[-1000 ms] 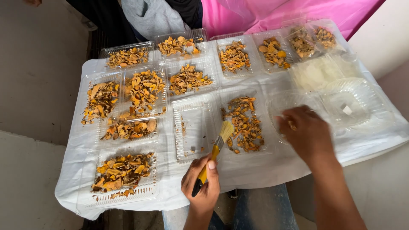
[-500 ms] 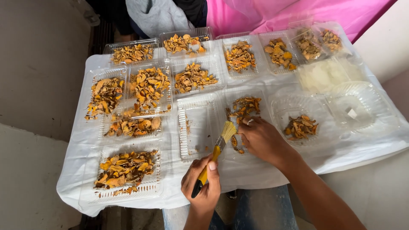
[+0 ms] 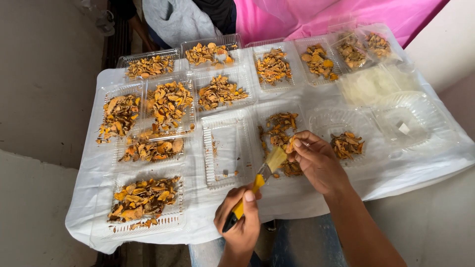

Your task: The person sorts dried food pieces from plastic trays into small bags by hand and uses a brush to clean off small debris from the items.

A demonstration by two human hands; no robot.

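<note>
My left hand point(image 3: 241, 225) grips the yellow and black handle of a small brush point(image 3: 267, 168), its pale bristles pointing up at my right hand. My right hand point(image 3: 316, 160) pinches an orange dried slice point(image 3: 291, 144) at its fingertips, right over a clear plastic tray point(image 3: 282, 148) holding a heap of orange-brown dried slices point(image 3: 278, 127). The bristles touch or nearly touch the held slice. To the right, a small pile of slices point(image 3: 347, 144) lies in another clear tray point(image 3: 341, 131). A nearly bare tray point(image 3: 227, 148) sits to the left.
Several clear trays of orange dried slices point(image 3: 168, 101) cover a white-sheeted table point(image 3: 297, 195). Stacked clear trays point(image 3: 413, 121) sit at the right. A person in a grey top point(image 3: 180, 20) stands at the far side, beside pink cloth point(image 3: 307, 17). Grey floor lies to the left.
My right hand came back from the right tray, leaving a small pile of slices there, and now holds one slice up against the brush. The left hand stayed almost still.
</note>
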